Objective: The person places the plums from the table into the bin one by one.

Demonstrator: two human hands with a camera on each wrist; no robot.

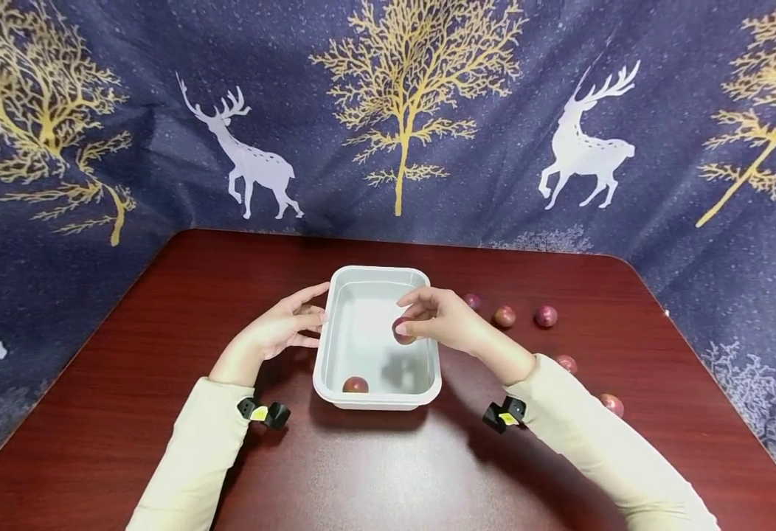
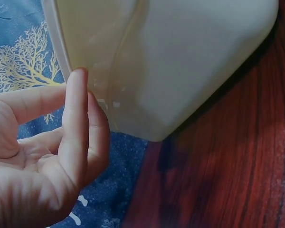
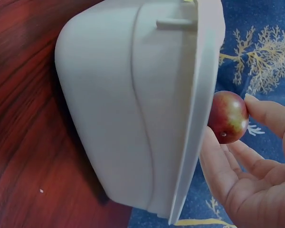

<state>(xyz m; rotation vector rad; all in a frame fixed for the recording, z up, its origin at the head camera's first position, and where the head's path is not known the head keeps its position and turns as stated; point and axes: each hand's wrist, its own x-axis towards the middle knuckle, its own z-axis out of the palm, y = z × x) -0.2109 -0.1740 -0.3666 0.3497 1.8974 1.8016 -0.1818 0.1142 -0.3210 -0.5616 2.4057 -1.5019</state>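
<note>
A white plastic basin (image 1: 378, 402) stands on the table with a single plum (image 1: 355, 385) lying at its near end. Over the right part of the basin, my right hand (image 1: 442, 318) pinches another plum (image 1: 404, 330) between thumb and fingers. The right wrist view shows this plum (image 3: 229, 117) just past the basin's rim (image 3: 195, 128), partly hidden by it. At the opposite side, my left hand (image 1: 288, 324) touches the basin's outer wall with spread, extended fingers. Fingertips (image 2: 77, 78) of that hand meet the wall right by the rim in the left wrist view.
Several more plums lie right of the basin: one (image 1: 472, 301) close behind my right hand, others (image 1: 504, 317) (image 1: 546, 316) beyond it, and two (image 1: 566, 363) (image 1: 611, 404) beside the right sleeve. A dark patterned cloth (image 1: 335, 133) hangs behind the red-brown table (image 1: 162, 332).
</note>
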